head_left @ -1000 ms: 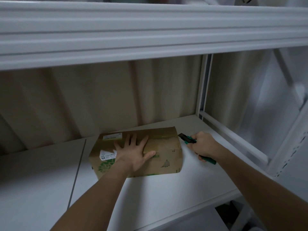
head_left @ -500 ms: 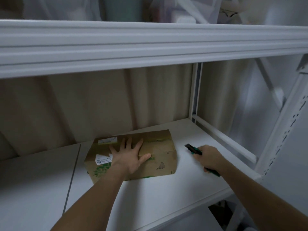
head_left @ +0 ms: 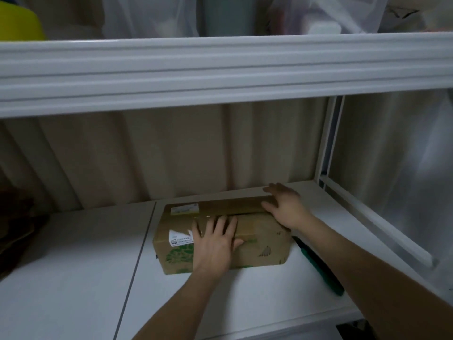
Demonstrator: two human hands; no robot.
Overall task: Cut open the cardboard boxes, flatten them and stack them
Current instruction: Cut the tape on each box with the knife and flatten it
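The left hand [head_left: 214, 244] lies flat, fingers spread, pressing on top of the one cardboard box [head_left: 259, 244]. The right hand [head_left: 284, 207], fingers straight, rests on the box's far right corner. The box sits on the white shelf [head_left: 73, 266], long axis running left to right. One green utility knife [head_left: 318, 266] lies just right of it, partly hidden by the right forearm.

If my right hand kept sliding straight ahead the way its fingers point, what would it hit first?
Probably the beige curtain behind the shelf. The right hand rests on the cardboard box's far right corner, fingers aimed back and slightly left, with only a strip of white shelf between. Depth is uncertain.
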